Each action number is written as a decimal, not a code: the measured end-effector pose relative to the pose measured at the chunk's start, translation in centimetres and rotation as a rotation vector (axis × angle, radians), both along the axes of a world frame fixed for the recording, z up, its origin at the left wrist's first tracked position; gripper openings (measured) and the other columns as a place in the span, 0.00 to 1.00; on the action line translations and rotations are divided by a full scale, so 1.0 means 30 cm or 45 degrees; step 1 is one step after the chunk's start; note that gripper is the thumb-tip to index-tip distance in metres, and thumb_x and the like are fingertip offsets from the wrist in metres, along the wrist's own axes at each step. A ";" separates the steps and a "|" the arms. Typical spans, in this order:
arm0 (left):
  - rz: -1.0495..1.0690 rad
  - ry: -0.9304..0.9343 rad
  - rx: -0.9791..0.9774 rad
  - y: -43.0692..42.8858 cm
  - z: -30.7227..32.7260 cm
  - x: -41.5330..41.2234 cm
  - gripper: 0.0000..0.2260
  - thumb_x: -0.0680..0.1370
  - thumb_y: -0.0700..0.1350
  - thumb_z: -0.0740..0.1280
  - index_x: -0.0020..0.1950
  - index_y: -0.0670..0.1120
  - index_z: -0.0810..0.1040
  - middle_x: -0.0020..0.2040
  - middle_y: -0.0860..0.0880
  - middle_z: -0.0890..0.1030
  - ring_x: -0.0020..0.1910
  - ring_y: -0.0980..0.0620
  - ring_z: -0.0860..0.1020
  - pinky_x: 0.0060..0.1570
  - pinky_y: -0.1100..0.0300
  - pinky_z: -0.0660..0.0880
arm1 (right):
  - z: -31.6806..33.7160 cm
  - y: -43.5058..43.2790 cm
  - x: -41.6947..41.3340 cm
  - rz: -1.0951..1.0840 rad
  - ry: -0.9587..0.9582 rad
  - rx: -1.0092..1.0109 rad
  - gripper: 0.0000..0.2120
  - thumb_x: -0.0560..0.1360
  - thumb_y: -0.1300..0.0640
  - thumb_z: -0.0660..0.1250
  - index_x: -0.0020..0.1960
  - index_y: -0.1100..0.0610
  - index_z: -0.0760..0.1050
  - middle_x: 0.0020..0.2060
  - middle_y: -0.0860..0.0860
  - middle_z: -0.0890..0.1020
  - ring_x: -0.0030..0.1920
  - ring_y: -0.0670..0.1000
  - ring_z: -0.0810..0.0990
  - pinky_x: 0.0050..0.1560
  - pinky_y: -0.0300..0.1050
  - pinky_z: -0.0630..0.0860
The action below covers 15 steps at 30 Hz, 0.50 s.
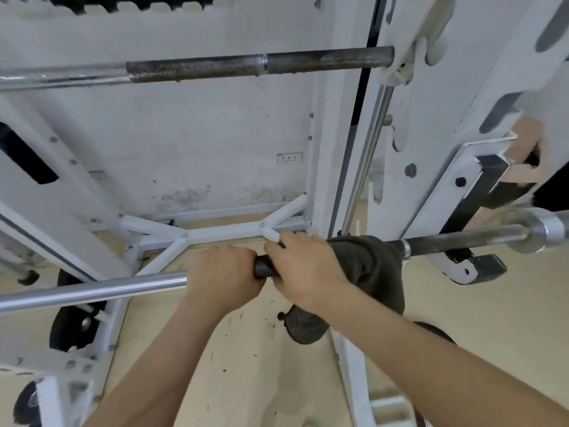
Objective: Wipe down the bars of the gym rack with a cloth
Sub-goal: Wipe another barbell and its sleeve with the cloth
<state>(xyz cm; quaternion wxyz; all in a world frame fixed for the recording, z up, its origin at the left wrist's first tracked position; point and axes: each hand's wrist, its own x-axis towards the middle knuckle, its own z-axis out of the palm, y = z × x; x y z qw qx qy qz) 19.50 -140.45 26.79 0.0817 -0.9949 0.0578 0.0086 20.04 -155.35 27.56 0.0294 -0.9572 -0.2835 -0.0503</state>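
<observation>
A barbell (92,289) lies across the white gym rack (335,124) at waist height, chrome on the left and dark and knurled toward the right. My left hand (223,272) is wrapped around the bar where chrome meets knurl. Just right of it, my right hand (308,269) presses a dark olive cloth (372,272) around the bar; the cloth drapes over the bar and hangs down below it. A short stretch of dark knurl shows between my two hands. A second barbell (258,64) rests higher up on the rack.
A white upright and a chrome guide rod (366,155) stand just behind my right hand. A black-padded bar catch (480,192) sits at the right. White base struts (215,232) cross the tan floor below. Black weight plates (74,325) lean at lower left.
</observation>
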 end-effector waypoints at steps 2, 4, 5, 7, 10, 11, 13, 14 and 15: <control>-0.013 0.038 -0.011 0.014 0.004 0.004 0.11 0.74 0.56 0.60 0.37 0.51 0.71 0.32 0.53 0.73 0.34 0.49 0.74 0.32 0.60 0.65 | -0.003 -0.154 0.016 -0.076 0.011 -0.031 0.21 0.67 0.43 0.68 0.57 0.48 0.71 0.44 0.49 0.76 0.44 0.55 0.78 0.43 0.48 0.67; -0.025 0.072 -0.053 0.019 0.008 0.015 0.11 0.73 0.55 0.61 0.36 0.50 0.72 0.30 0.53 0.70 0.34 0.48 0.73 0.32 0.60 0.66 | 0.026 -0.311 0.031 -0.248 0.092 -0.096 0.21 0.67 0.36 0.65 0.55 0.47 0.70 0.41 0.46 0.76 0.43 0.52 0.78 0.48 0.48 0.70; -0.029 0.086 -0.067 0.019 0.009 0.021 0.10 0.73 0.54 0.61 0.36 0.50 0.73 0.30 0.53 0.70 0.33 0.48 0.73 0.32 0.60 0.66 | 0.039 -0.357 0.036 -0.315 0.119 -0.111 0.19 0.68 0.36 0.64 0.51 0.47 0.70 0.40 0.45 0.76 0.41 0.51 0.77 0.48 0.47 0.71; -0.028 0.116 -0.085 0.016 0.013 0.024 0.08 0.72 0.52 0.61 0.37 0.50 0.73 0.30 0.53 0.71 0.32 0.48 0.73 0.32 0.60 0.67 | 0.043 -0.361 0.047 -0.354 0.099 -0.131 0.14 0.70 0.40 0.64 0.48 0.49 0.69 0.38 0.45 0.75 0.37 0.50 0.74 0.44 0.45 0.68; -0.009 0.155 -0.127 0.016 0.009 0.032 0.06 0.70 0.50 0.62 0.34 0.50 0.71 0.31 0.54 0.72 0.31 0.50 0.72 0.33 0.60 0.69 | 0.025 -0.226 0.032 -0.319 -0.001 -0.224 0.10 0.73 0.49 0.64 0.53 0.50 0.71 0.42 0.49 0.77 0.40 0.53 0.77 0.44 0.47 0.67; -0.007 0.163 -0.146 0.017 0.009 0.035 0.06 0.70 0.50 0.62 0.34 0.50 0.70 0.31 0.54 0.72 0.31 0.50 0.72 0.33 0.60 0.68 | 0.018 -0.166 0.023 -0.286 -0.014 -0.232 0.12 0.72 0.50 0.65 0.55 0.50 0.70 0.44 0.50 0.78 0.42 0.53 0.78 0.44 0.48 0.66; -0.032 0.147 -0.166 0.018 0.007 0.038 0.05 0.72 0.50 0.61 0.36 0.51 0.69 0.30 0.54 0.69 0.32 0.49 0.72 0.33 0.59 0.67 | -0.001 -0.040 0.001 -0.175 -0.014 -0.171 0.18 0.70 0.52 0.66 0.59 0.51 0.69 0.48 0.52 0.77 0.47 0.56 0.78 0.46 0.50 0.66; -0.060 0.124 -0.151 0.019 0.003 0.036 0.05 0.73 0.50 0.60 0.39 0.51 0.70 0.30 0.55 0.68 0.33 0.48 0.72 0.32 0.59 0.66 | -0.006 0.015 -0.011 -0.112 -0.011 -0.125 0.20 0.70 0.52 0.67 0.61 0.53 0.69 0.49 0.53 0.77 0.48 0.56 0.78 0.48 0.51 0.67; -0.087 0.104 -0.126 0.021 -0.004 0.033 0.05 0.74 0.51 0.59 0.41 0.51 0.71 0.31 0.55 0.68 0.33 0.48 0.72 0.32 0.59 0.66 | -0.009 0.050 -0.018 -0.065 -0.007 -0.081 0.21 0.70 0.52 0.67 0.61 0.53 0.69 0.50 0.54 0.77 0.49 0.57 0.78 0.49 0.51 0.68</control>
